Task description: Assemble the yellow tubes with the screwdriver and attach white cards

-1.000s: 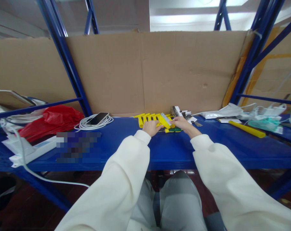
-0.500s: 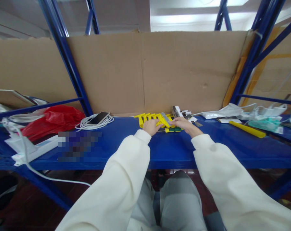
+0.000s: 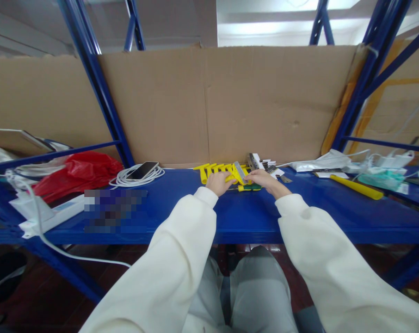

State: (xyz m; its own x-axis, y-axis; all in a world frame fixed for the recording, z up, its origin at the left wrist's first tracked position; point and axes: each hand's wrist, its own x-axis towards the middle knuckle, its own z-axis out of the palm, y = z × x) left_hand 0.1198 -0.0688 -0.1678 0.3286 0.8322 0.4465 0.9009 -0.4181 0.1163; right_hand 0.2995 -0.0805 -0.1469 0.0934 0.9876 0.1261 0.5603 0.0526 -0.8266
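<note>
Over the blue shelf (image 3: 181, 203), my left hand (image 3: 218, 183) grips the handle of a yellow scraper (image 3: 238, 175) with a grey blade part. My right hand (image 3: 263, 179) pinches at the right edge of that blade part. Several more yellow handles (image 3: 209, 170) lie in a row behind my left hand. A green and yellow screwdriver (image 3: 250, 187) lies just in front of the scraper. Behind my right hand are blades and small white packets (image 3: 261, 162).
On the left are a coiled white cable (image 3: 126, 179) with a phone (image 3: 143, 170), a red bag (image 3: 79, 173) and a white power strip (image 3: 57, 217). A yellow tool (image 3: 357, 187) and masks (image 3: 383, 175) lie right. Cardboard (image 3: 265, 101) stands behind.
The scraper's blade part has turned a little more upright between my hands. Both hands have stayed in nearly the same place.
</note>
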